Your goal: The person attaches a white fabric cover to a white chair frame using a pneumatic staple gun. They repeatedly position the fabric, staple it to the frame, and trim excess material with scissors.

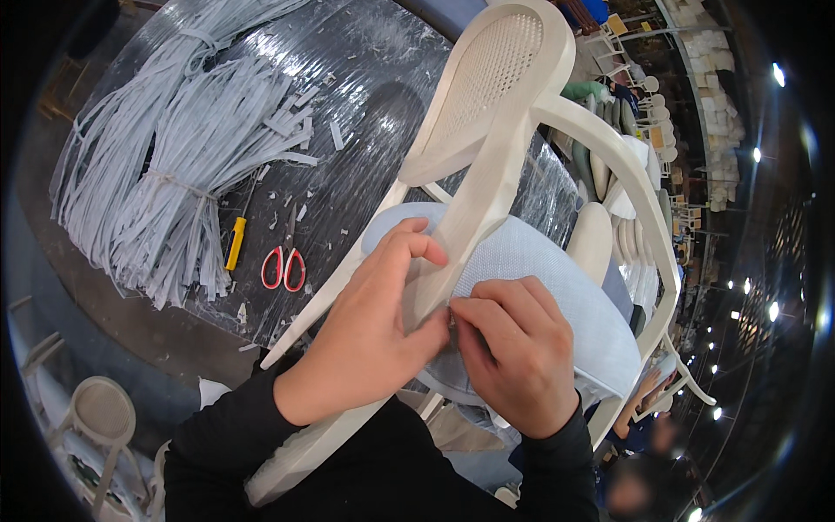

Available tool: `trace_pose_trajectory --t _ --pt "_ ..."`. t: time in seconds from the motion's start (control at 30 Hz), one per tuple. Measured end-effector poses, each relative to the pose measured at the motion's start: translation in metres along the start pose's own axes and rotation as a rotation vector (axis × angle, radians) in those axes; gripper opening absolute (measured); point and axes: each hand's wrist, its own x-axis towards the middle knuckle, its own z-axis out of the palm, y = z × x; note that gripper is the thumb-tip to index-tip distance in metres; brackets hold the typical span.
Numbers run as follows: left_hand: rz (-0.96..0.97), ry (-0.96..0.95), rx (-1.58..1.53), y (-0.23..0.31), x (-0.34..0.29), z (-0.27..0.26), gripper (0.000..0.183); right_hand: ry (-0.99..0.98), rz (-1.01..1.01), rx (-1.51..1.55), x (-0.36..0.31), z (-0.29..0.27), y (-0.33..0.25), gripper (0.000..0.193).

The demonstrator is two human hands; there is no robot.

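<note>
A pale wooden armchair [489, 196] leans tilted across my lap, with a cane panel [497, 65] in its rounded back and a light blue-grey fabric seat [544, 278]. My left hand [370, 326] lies over the chair's rear post, fingers curled across the wood and thumb pointing toward the seat edge. Close by that thumb, my right hand [522, 348] is closed in a pinch where the seat fabric meets the post. Whatever sits between those right fingertips is hidden or too small to name.
Left of the chair, a plastic-wrapped dark table [365, 100] carries tied bundles of grey-white strips [187, 157], a yellow-handled tool [236, 244], red-handled scissors [284, 268] and scattered scraps. Another round-backed chair [104, 411] stands at lower left. More chairs and other people appear at right.
</note>
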Motion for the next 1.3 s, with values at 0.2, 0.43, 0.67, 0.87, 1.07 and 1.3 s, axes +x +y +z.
trace_pose_trajectory --t 0.2,0.43,0.67,0.87,1.07,1.3 --pt "0.014 -0.013 0.105 0.004 0.002 -0.001 0.053 -0.025 0.009 0.040 0.002 -0.004 0.003 0.035" --pt "-0.029 -0.016 0.180 0.013 0.001 -0.002 0.055 -0.021 0.065 0.065 0.001 -0.009 0.002 0.036" --pt "-0.098 -0.031 0.079 0.007 -0.001 -0.003 0.062 -0.017 0.082 0.077 0.003 -0.009 0.003 0.036" --pt "-0.140 -0.079 -0.048 -0.001 -0.001 -0.005 0.066 -0.008 0.084 0.071 0.004 -0.007 0.003 0.035" --pt "-0.086 -0.061 0.011 -0.002 0.000 -0.004 0.068 -0.003 0.067 0.071 0.004 -0.005 0.004 0.034" --pt "0.059 -0.016 0.241 0.007 0.003 0.000 0.067 0.020 0.063 0.078 0.003 -0.003 0.006 0.034"
